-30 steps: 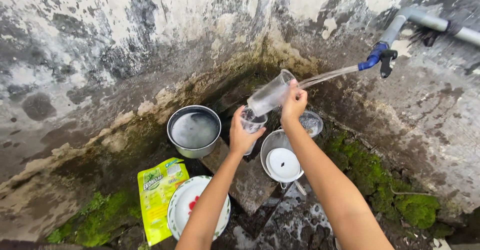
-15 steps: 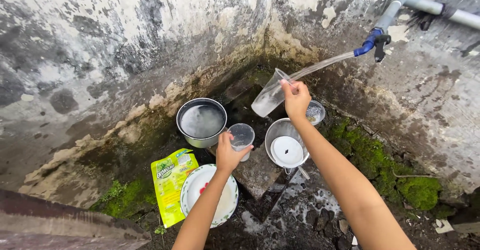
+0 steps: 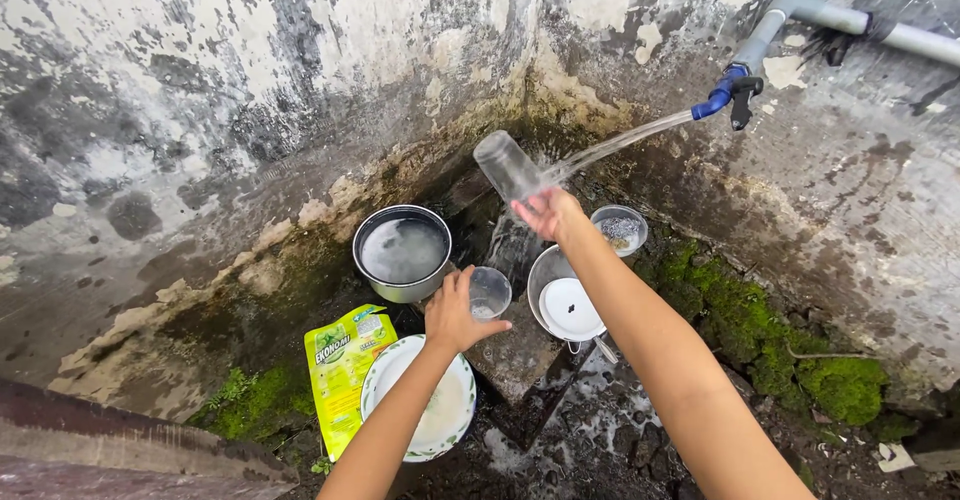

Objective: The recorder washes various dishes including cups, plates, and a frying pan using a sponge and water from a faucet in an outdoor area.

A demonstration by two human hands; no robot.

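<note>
My right hand grips a clear glass by its rim and tips it upside down under the water stream from the blue tap; water pours down from the glass. My left hand holds a second clear glass standing upright on a stone slab beside a metal pot full of cloudy water.
A metal bowl with a white lid inside sits right of the slab, a small metal bowl behind it. A white plate and a green-yellow soap pouch lie at the left front. Mossy ground borders the stained wall.
My right hand has turned its glass from tilted under the stream to upside down, spilling water. My left hand has lowered the second glass onto the slab.
</note>
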